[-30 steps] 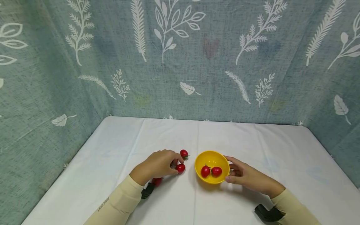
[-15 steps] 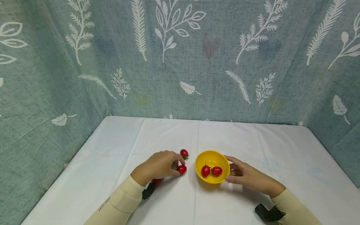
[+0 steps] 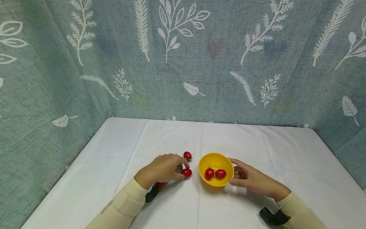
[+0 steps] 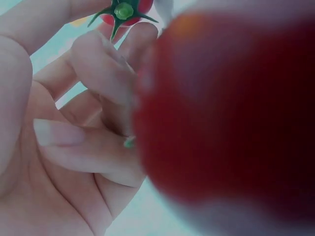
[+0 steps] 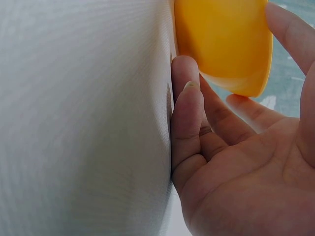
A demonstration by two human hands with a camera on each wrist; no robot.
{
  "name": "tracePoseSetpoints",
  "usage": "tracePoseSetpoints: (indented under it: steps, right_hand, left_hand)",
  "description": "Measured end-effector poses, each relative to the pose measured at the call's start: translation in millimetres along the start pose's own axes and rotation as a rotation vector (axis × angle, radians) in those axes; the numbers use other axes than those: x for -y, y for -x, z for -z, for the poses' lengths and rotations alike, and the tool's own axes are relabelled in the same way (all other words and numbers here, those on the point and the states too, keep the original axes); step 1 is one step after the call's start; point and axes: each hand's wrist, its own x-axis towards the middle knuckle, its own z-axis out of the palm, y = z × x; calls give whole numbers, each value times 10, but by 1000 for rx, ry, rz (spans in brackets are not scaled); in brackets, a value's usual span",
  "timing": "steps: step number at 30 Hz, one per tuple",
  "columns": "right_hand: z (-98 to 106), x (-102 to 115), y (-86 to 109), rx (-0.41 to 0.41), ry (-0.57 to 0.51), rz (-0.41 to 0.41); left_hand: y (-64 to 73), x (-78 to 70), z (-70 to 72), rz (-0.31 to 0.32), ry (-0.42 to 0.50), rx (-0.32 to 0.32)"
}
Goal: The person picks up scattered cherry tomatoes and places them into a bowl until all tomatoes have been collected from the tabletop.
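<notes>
My left hand (image 3: 161, 170) pinches a red cherry tomato (image 3: 187, 173) between thumb and forefinger, low over the white table. In the left wrist view that tomato (image 4: 142, 7) turns its green calyx toward the palm. Just beyond these fingers lies another cherry tomato (image 3: 187, 155). One more tomato (image 3: 160, 185), partly hidden, sits under the left wrist and looms blurred in the left wrist view. A yellow bowl (image 3: 215, 159) holds two cherry tomatoes. Against its right side, my right hand (image 3: 250, 179) touches the rim with thumb and forefinger spread, its other fingers loosely bent.
White cloth covers the table (image 3: 246, 140), with a green leaf-patterned curtain (image 3: 183, 73) behind and at both sides. Dark wrist-worn devices (image 3: 274, 218) hang below both forearms. Thin stem tips show above the left hand's back; what they belong to is hidden.
My left hand has slid slightly right, toward the bowl, with the pinched cherry tomato. The right hand and the bowl look the same.
</notes>
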Motion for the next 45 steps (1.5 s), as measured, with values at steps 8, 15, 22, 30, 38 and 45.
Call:
tracePoseSetpoints:
  steps: [8, 15, 22, 30, 38, 45]
  right_hand:
    - [-13, -5, 9, 3, 4, 25]
    - [-17, -12, 1, 7, 8, 38]
    - [-1, -21, -3, 14, -8, 43]
    - [5, -15, 3, 13, -13, 32]
    - [1, -17, 3, 14, -16, 35]
    - [-5, -21, 2, 12, -15, 34]
  left_hand:
    - [-8, 10, -24, 11, -9, -2]
    - [-2, -16, -8, 4, -8, 20]
    - [-5, -18, -5, -26, 0, 13]
    - [1, -17, -4, -37, 2, 17]
    - [-3, -34, -3, -48, -10, -1]
    - [-12, -44, 2, -47, -6, -1]
